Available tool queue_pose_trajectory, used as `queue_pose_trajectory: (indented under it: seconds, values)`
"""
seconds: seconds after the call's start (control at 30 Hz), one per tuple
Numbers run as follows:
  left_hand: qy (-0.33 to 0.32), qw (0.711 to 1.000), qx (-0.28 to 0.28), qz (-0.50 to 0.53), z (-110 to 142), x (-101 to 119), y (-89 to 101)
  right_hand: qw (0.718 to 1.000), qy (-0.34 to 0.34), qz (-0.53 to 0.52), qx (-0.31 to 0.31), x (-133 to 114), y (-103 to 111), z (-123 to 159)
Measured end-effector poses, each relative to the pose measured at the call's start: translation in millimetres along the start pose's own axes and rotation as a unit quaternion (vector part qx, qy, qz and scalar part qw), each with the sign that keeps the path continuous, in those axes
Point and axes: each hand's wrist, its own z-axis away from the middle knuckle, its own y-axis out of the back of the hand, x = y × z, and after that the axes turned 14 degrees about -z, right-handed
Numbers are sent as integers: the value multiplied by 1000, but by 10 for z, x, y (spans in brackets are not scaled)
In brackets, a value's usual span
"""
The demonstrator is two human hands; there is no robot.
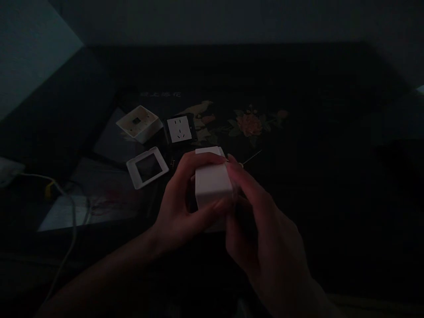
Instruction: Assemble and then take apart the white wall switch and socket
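Between my two hands is a white socket box (212, 179), held a little above the dark table. My left hand (180, 207) wraps round its left side, fingers across the top and thumb along the near side. On the right edge, the fingers of my right hand (265, 216) press against the box; its right face is hidden by them. Beyond my right fingers, a thin metal shaft (253, 157), perhaps a screwdriver's, points away to the right. Left of my hands lie a white frame (134, 173), an open white back box (145, 130) and a socket insert (179, 129).
Small screws (172, 163) lie beside the frame. A white cable (73, 216) runs down the left side from a white plug or adapter (9, 171). The dark tabletop (318, 176) bears a printed flower (249, 124). A wall stands behind, and the light is very dim.
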Motion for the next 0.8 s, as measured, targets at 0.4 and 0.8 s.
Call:
queue_pose_trajectory:
  seconds: [0.4, 0.8]
  values:
    - [129, 955, -143, 226, 13, -73, 23, 964, -151, -219, 15, 182, -67, 75]
    - [98, 970, -127, 183, 6, -45, 31, 966, -153, -205, 37, 138, -68, 57]
